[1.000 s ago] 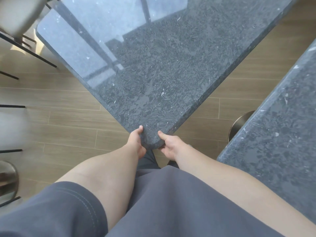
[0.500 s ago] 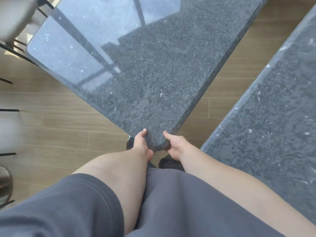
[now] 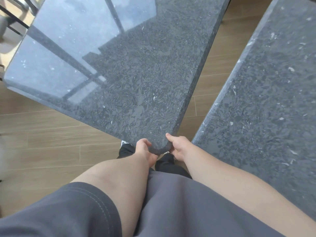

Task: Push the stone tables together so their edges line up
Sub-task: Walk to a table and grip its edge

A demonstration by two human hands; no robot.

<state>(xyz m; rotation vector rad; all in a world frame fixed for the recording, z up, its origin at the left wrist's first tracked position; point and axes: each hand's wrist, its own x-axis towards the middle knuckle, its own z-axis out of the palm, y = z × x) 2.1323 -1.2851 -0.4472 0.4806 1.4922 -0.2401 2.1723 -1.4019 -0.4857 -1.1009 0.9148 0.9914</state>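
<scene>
Left worktop (image 3: 136, 79) | rounded near corner gripped by left hand (image 3: 145, 151) and right hand (image 3: 179, 147) | right worktop (image 3: 265, 100) apart, floor (image 3: 210, 71) between

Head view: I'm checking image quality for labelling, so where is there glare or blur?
Head view: window glare washes out the far left of the held stone table; the chair at the left edge is blurred; both hands and the second stone table are sharp.

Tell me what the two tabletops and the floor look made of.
Left tabletop: polished dark grey stone, likely; speckled, mirrors a window. Right tabletop: same speckled stone, duller here. Floor: wood-look planks, matte; real wood or laminate unclear.
</scene>
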